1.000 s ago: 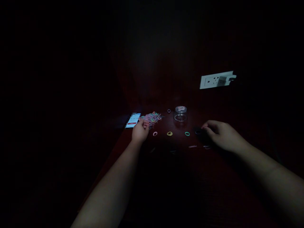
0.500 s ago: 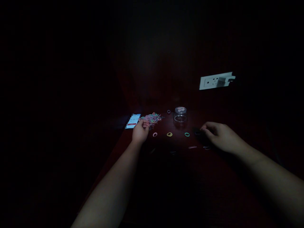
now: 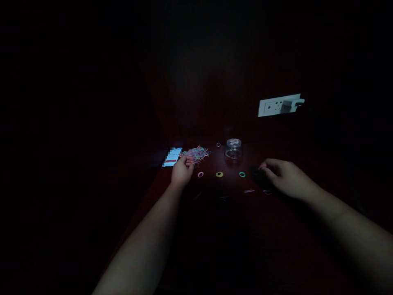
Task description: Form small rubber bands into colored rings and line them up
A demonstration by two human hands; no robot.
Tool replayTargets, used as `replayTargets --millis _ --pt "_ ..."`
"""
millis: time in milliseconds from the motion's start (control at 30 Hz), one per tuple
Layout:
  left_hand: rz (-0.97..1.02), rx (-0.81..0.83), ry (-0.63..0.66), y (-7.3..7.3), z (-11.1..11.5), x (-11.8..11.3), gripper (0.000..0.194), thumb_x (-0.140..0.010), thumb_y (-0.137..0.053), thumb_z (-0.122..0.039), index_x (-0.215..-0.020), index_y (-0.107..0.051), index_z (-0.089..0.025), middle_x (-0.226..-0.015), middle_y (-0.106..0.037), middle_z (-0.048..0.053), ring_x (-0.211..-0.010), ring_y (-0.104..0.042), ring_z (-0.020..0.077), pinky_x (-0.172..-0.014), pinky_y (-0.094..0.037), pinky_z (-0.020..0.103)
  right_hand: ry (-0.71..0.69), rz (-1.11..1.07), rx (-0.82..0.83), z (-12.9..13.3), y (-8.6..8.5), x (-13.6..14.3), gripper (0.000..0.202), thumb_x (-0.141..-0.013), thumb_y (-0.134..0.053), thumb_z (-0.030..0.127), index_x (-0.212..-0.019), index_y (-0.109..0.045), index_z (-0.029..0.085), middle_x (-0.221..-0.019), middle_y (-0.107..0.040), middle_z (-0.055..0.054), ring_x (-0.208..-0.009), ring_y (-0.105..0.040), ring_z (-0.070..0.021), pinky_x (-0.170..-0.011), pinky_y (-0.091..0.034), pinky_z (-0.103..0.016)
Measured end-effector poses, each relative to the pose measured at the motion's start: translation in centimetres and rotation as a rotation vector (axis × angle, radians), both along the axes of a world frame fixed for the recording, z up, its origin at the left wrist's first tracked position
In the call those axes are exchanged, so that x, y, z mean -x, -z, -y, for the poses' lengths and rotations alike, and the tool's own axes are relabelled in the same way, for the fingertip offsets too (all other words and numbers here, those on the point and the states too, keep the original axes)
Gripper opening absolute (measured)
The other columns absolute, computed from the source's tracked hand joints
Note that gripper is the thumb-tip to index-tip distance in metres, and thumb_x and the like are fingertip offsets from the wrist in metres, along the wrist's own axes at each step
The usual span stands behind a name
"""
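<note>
Since the earlier frame, my left hand [image 3: 182, 171] and right hand [image 3: 284, 174] show no clear movement over the dark red table [image 3: 229, 166]. Both sets of fingers are curled; exact gap and hold, cannot tell. Clear, round jar [image 3: 233, 153]: lidded, upright. Tangled pastel band pile [image 3: 199, 152]: at my left fingertips. Pink ring [image 3: 200, 174], scalloped yellow ring [image 3: 219, 174], green ring [image 3: 242, 174]: in a row between my hands
</note>
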State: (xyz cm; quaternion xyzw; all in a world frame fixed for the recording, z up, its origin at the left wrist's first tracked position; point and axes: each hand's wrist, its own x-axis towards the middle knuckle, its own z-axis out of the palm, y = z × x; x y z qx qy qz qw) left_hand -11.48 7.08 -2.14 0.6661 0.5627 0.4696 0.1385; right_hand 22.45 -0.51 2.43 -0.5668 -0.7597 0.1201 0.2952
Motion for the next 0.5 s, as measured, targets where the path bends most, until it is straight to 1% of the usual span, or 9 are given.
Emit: replayTargets --millis 133,267,500 --pt "-0.005 -0.009 0.004 0.13 -0.05 0.05 0.012 -0.081 -0.056 -0.01 -0.091 -0.06 -0.017 -0.09 -0.068 0.004 -0.077 -0.063 0.011 -0.078 -0.052 0.023 -0.011 -0.001 -0.001 -0.12 0.2 -0.13 0.02 -0.087 -0.048 0.034 -0.08 -0.063 0.022 -0.069 -0.069 -0.002 -0.06 -0.063 -0.018 -0.055 -0.045 -0.028" --pt "-0.012 -0.016 0.008 0.18 -0.05 0.02 0.011 -0.082 -0.057 -0.014 -0.092 -0.061 -0.017 -0.089 -0.068 0.004 -0.076 -0.063 0.0118 -0.077 -0.053 0.025 -0.02 -0.002 -0.024 -0.14 0.24 -0.2 0.02 -0.086 -0.048 0.033 -0.08 -0.063 0.022 -0.07 -0.069 -0.002 -0.06 -0.063 -0.0177 -0.055 -0.045 -0.028" --pt "-0.048 -0.038 0.032 -0.61 0.68 -0.89 0.011 -0.083 -0.058 -0.019 -0.093 -0.061 -0.016 -0.089 -0.069 0.005 -0.079 -0.065 0.0132 -0.077 -0.053 0.026 0.005 0.022 -0.009 0.0 0.02 -0.04 0.019 -0.086 -0.047 0.034 -0.08 -0.062 0.023 -0.071 -0.069 -0.001 -0.062 -0.064 -0.0182 -0.058 -0.045 -0.028"
